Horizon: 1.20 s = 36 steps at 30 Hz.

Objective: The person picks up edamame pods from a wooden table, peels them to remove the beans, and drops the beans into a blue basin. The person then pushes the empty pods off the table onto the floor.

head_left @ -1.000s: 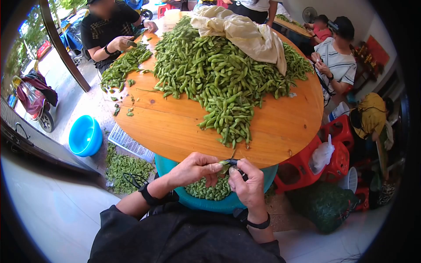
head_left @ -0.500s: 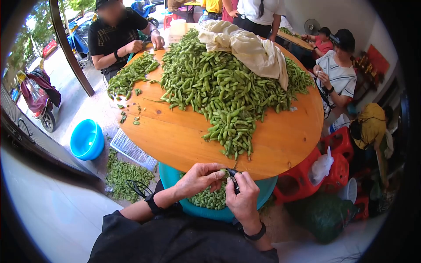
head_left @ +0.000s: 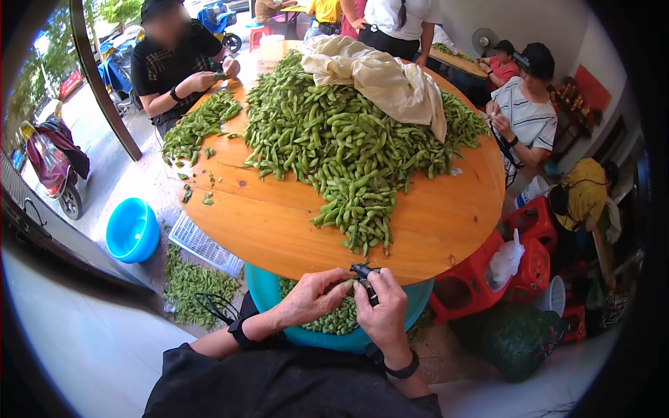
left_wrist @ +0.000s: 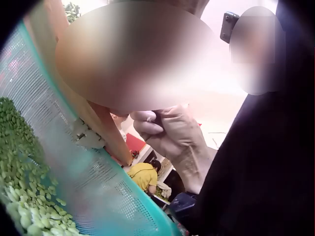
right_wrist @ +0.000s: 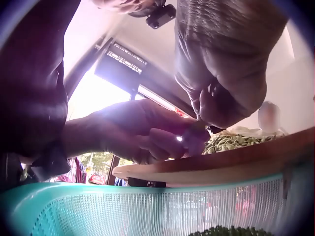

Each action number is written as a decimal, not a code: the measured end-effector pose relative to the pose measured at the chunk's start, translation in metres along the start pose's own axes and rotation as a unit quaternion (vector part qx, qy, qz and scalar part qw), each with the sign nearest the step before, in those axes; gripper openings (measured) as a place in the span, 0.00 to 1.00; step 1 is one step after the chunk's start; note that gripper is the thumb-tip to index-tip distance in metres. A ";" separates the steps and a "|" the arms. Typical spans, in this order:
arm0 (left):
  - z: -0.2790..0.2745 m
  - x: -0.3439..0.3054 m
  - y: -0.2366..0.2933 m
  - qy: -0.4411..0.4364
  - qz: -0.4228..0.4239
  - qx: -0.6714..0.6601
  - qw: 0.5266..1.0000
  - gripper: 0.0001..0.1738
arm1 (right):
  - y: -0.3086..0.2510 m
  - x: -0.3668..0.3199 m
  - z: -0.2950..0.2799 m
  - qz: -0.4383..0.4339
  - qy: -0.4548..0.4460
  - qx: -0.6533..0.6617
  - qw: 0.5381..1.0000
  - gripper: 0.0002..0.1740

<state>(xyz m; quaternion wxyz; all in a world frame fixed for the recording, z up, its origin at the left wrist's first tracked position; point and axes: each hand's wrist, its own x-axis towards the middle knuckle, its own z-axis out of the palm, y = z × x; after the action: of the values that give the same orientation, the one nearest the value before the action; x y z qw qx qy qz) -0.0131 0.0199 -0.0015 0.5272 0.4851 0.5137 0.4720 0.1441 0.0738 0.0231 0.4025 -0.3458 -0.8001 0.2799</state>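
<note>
In the head view my left hand point(head_left: 313, 296) pinches a green soybean pod point(head_left: 354, 281), mostly hidden by the fingers. My right hand point(head_left: 383, 310) grips a small black tool point(head_left: 362, 269) right against that pod; its exact kind cannot be told. Both hands meet just in front of the table edge, above a turquoise mesh basket point(head_left: 259, 289). Shelled beans point(head_left: 331, 322) lie in the basket. In the right wrist view, the left hand point(right_wrist: 147, 130) touches the curled right hand point(right_wrist: 221, 64) over the basket rim. The left wrist view has its centre blurred.
A large heap of pods point(head_left: 334, 146) with a cream cloth point(head_left: 383, 76) on it covers much of the round wooden table point(head_left: 439, 223). Red stools point(head_left: 474, 275) stand at right. A blue basin point(head_left: 132, 230) and scattered pods point(head_left: 198, 285) lie on the left floor. Other people sit around.
The pod showed plainly between my fingertips before; now the fingers hide most of it. My right hand has turned the black tool, and both hands stay close together. The head view has shifted slightly.
</note>
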 end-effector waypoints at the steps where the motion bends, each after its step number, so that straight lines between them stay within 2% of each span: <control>1: 0.000 -0.001 0.001 -0.010 0.000 0.021 1.000 0.16 | 0.000 -0.001 0.000 -0.005 -0.001 0.005 1.000 0.11; 8: 0.004 0.006 -0.006 -0.054 -0.059 -0.090 0.993 0.13 | -0.005 -0.001 -0.001 -0.012 0.012 -0.012 1.000 0.12; 10: 0.011 0.006 -0.008 -0.014 -0.092 -0.271 0.958 0.14 | -0.014 0.000 0.000 -0.059 0.027 -0.013 0.998 0.12; 13: 0.019 0.003 0.010 0.021 -0.078 -0.327 0.942 0.10 | -0.017 0.012 -0.003 -0.071 0.015 -0.008 0.997 0.09; 15: 0.019 0.003 0.007 0.017 -0.081 -0.334 0.939 0.12 | -0.025 0.025 -0.012 -0.065 0.010 -0.008 0.998 0.08; 17: 0.018 0.005 -0.004 0.009 -0.033 -0.323 0.946 0.11 | -0.036 0.039 -0.017 -0.091 -0.007 0.038 0.995 0.08; 19: 0.017 0.001 -0.004 -0.006 -0.033 -0.342 0.939 0.11 | -0.046 0.047 -0.019 -0.103 -0.017 0.049 0.993 0.09; 21: 0.015 -0.001 -0.006 -0.005 0.048 -0.222 0.974 0.12 | -0.051 0.052 -0.017 -0.145 -0.033 0.073 0.986 0.10; 22: 0.016 -0.004 0.003 0.027 -0.016 -0.286 0.958 0.12 | -0.047 0.050 -0.016 -0.150 -0.046 0.055 0.986 0.12; 23: 0.014 -0.003 0.002 0.027 -0.012 -0.285 0.958 0.12 | -0.045 0.046 -0.015 -0.154 -0.044 0.054 0.986 0.12; 25: 0.009 0.000 -0.006 0.017 0.024 -0.399 0.917 0.12 | -0.038 0.035 -0.014 -0.082 -0.079 0.005 0.994 0.15; 26: 0.009 0.001 -0.011 0.043 0.010 -0.416 0.908 0.11 | -0.031 0.029 -0.014 -0.078 -0.113 -0.020 0.990 0.21; 27: 0.009 0.001 -0.012 0.044 0.010 -0.416 0.908 0.11 | -0.026 0.024 -0.012 -0.078 -0.113 -0.019 0.990 0.21; 29: 0.009 0.000 -0.014 0.045 -0.043 -0.377 0.924 0.11 | -0.016 0.016 -0.007 -0.073 -0.101 -0.033 0.992 0.20; 30: 0.011 -0.001 -0.012 0.056 -0.049 -0.364 0.929 0.12 | -0.012 0.014 -0.005 -0.072 -0.102 -0.032 0.992 0.20; 32: 0.010 -0.002 -0.012 0.045 -0.042 -0.345 0.937 0.12 | -0.008 0.011 0.000 -0.074 -0.029 0.001 0.997 0.15; 36: 0.013 -0.002 -0.014 0.056 -0.054 -0.313 0.947 0.15 | -0.009 0.008 0.002 -0.082 -0.015 -0.007 0.996 0.13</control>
<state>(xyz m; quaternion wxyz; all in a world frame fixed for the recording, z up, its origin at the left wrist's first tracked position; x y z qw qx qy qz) -0.0002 0.0164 -0.0153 0.6475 0.2398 0.3948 0.6061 0.1361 0.0746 0.0318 0.4097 -0.2779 -0.8336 0.2450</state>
